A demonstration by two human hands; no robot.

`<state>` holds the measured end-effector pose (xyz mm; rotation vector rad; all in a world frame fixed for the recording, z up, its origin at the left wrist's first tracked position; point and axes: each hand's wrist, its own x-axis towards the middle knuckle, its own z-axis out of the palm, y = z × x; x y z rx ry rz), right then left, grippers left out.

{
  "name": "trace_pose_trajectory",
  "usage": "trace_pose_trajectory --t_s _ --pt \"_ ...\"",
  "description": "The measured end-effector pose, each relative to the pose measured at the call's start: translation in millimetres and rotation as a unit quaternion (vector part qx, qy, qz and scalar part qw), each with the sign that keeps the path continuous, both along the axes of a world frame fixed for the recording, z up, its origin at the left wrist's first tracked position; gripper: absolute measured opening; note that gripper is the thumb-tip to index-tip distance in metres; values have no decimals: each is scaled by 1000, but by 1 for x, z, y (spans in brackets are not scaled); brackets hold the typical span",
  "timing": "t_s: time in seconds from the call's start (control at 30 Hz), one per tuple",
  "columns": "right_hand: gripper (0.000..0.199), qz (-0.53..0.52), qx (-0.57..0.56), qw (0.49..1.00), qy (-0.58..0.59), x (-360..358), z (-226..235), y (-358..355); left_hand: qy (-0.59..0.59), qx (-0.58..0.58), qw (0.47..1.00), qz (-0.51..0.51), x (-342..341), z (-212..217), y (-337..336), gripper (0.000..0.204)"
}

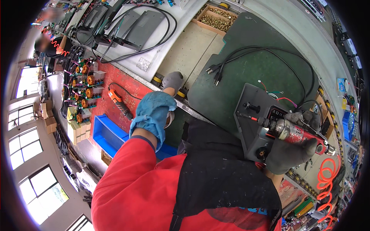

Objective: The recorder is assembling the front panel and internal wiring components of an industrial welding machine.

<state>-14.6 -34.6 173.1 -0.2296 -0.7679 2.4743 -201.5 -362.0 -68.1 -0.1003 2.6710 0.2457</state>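
My right hand (287, 156), in a grey glove, is wrapped round a red air screwdriver (298, 135). The driver lies across a dark grey metal housing (246, 133), its bit pointing left over the panel. A black fitting (251, 107) stands on that housing near the bit, and thin coloured wires come out of its far side. Out to the left, my left hand (173, 81), gloved in grey below a blue sleeve cover, is curled at the edge of the conveyor line. Whether it holds anything is hidden.
Under the housing lies a green mat (250, 69), with a black power cord (266, 48) looped on it. Cardboard boxes of brass-coloured screws (216, 23) stand farther off. An orange power screwdriver (120, 104) and a blue bin (110, 133) are at left; a red coiled hose (327, 175) hangs at right.
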Motion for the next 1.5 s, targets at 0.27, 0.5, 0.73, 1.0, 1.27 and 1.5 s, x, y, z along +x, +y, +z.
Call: trace_pose_trajectory --t_s 0.27,0.5,0.73,1.0,1.27,1.5 --pt "45 9 4 1000 26 0 -2 1 -76 -113 986 -96 11 -14 41 25" --pt "45 -31 15 999 16 3 -3 0 -103 -135 980 -100 5 -21 40 25" --pt "48 -52 30 998 7 7 -5 -1 -95 -112 983 -110 7 -21 37 26" --pt "48 -43 55 997 42 3 -1 -2 95 245 954 144 5 72 16 21" --pt "48 -101 110 989 20 0 -1 -6 -246 734 610 171 109 181 115 26" --pt "50 -49 134 985 101 4 -4 -3 -316 750 549 189 125 202 140 27"
